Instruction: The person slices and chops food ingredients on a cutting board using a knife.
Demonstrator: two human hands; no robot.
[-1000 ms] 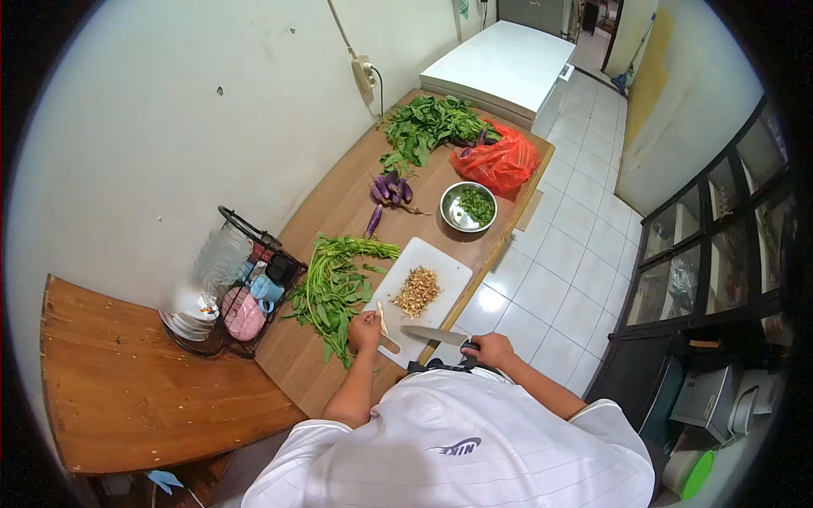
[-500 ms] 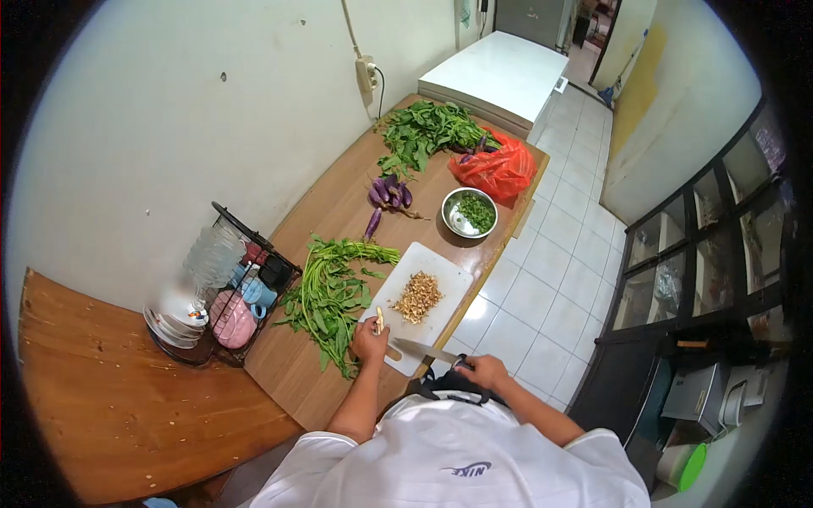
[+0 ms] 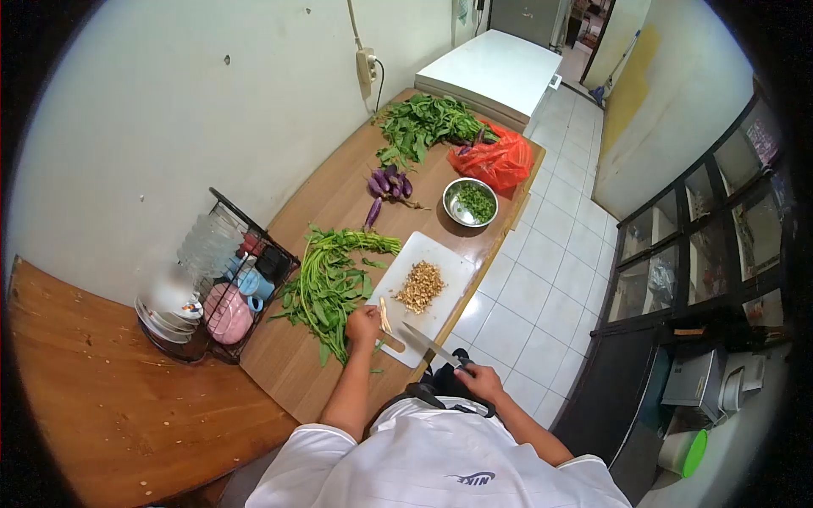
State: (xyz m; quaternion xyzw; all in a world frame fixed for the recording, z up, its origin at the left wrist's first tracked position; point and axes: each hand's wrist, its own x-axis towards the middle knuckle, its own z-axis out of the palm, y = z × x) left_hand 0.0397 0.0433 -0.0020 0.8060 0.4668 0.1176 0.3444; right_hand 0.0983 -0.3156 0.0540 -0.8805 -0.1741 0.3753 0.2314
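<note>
Head view, left hand (image 3: 364, 326): pinching pale strips (image 3: 384, 315) at the left edge of the cutting board (image 3: 421, 247).
Right hand (image 3: 481, 383): wrapped round the handle of the knife (image 3: 433, 344), blade over the cutting board's near end.
Both hands: apart.
Chopped bits (image 3: 420, 288): heaped on the cutting board's middle.
Leafy greens (image 3: 323, 284): left of the cutting board.
Bowl (image 3: 446, 201): beyond the cutting board.

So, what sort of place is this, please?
It looks like a kitchen, perhaps in a home: chopped food lies on a cutting board, with leafy greens beside it and a dish rack nearby.
</note>
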